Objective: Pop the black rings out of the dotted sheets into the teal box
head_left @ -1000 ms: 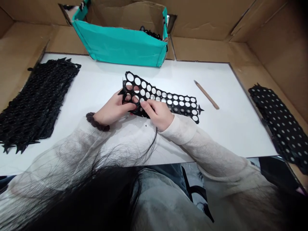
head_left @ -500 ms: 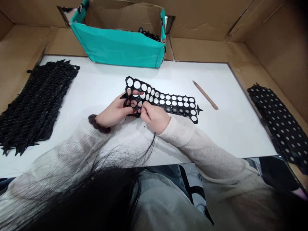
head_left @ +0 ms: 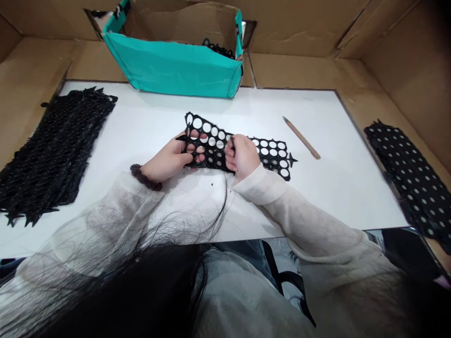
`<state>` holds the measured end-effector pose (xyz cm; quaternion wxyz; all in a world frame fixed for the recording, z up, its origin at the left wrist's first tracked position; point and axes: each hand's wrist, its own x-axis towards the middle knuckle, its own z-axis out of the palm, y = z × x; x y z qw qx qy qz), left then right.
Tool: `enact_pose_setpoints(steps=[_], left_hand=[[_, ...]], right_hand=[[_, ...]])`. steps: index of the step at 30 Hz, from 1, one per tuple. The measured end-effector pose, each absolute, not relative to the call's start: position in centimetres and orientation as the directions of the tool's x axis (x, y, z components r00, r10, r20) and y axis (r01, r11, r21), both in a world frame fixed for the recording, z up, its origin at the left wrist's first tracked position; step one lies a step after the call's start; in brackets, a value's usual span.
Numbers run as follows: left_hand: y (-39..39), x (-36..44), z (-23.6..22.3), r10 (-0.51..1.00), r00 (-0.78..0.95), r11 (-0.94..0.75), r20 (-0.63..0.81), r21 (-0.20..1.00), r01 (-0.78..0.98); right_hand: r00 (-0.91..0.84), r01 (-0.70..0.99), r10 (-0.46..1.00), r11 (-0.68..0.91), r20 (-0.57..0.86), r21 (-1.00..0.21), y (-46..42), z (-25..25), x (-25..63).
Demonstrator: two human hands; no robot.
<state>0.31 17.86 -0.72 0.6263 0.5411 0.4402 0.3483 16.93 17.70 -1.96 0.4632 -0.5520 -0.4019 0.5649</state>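
Observation:
A black rubbery sheet [head_left: 215, 160], punched with rows of round holes, lies slanted across the white board, its left end raised. My left hand [head_left: 172, 157] grips that left end, fingertips showing through the holes. Over the sheet's middle, my right hand [head_left: 244, 156] is curled closed, with a small dark bit at the thumb and forefinger that is too small to name. A spiky star-shaped tab [head_left: 291, 160] sticks out at the sheet's right end. Tiny black crumbs are scattered on the board just below the sheet.
Stacked black sheets [head_left: 52, 150] lie at the left, and more dotted black sheets [head_left: 410, 180] at the right. A brown pen-like tool [head_left: 302, 138] rests on the white board [head_left: 338, 188]. Behind stands a teal-fronted cardboard box [head_left: 183, 70] with black pieces inside. Cardboard walls surround the board.
My right hand has moved right and up along the sheet, away from my left hand. My left hand keeps its hold; the sheet's left part has flattened slightly.

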Motion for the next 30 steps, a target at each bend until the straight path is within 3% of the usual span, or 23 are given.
enact_pose_setpoints(steps=[3, 9, 13, 17, 21, 25, 30], left_hand=[[17.8, 0.0, -0.7, 0.912, 0.362, 0.178, -0.190, 0.982, 0.067], [17.5, 0.1, -1.0, 0.937, 0.319, 0.126, -0.140, 0.990, 0.064], [17.5, 0.3, -1.6, 0.942, 0.332, -0.034, -0.043, 0.974, 0.224], [17.5, 0.8, -1.7, 0.940, 0.339, -0.132, 0.030, 0.951, 0.281], [17.5, 1.2, -1.2, 0.958, 0.284, -0.043, -0.024, 0.973, 0.227], [17.4, 1.2, -0.9, 0.957, 0.285, 0.014, -0.062, 0.986, 0.166], [17.2, 1.0, -1.3, 0.945, 0.327, -0.016, -0.023, 0.993, 0.117]], right_hand=[[-0.027, -0.097, 0.949, -0.315, -0.314, -0.944, 17.9, -1.2, 17.4], [-0.117, 0.097, 0.989, -0.083, -0.094, -0.992, 17.2, -2.1, 17.2], [-0.136, 0.167, 0.989, -0.039, -0.062, -0.985, 17.3, -3.0, 17.3], [-0.121, 0.288, 0.990, 0.110, 0.078, -0.951, 17.2, -2.8, 17.6], [-0.120, 0.513, 0.969, 0.246, 0.215, -0.823, 16.5, -1.7, 17.9], [-0.279, 0.755, 0.953, 0.294, 0.118, -0.586, 16.5, -1.2, 17.9], [-0.361, 0.843, 0.932, 0.336, 0.020, -0.421, 16.6, -1.2, 17.6]])
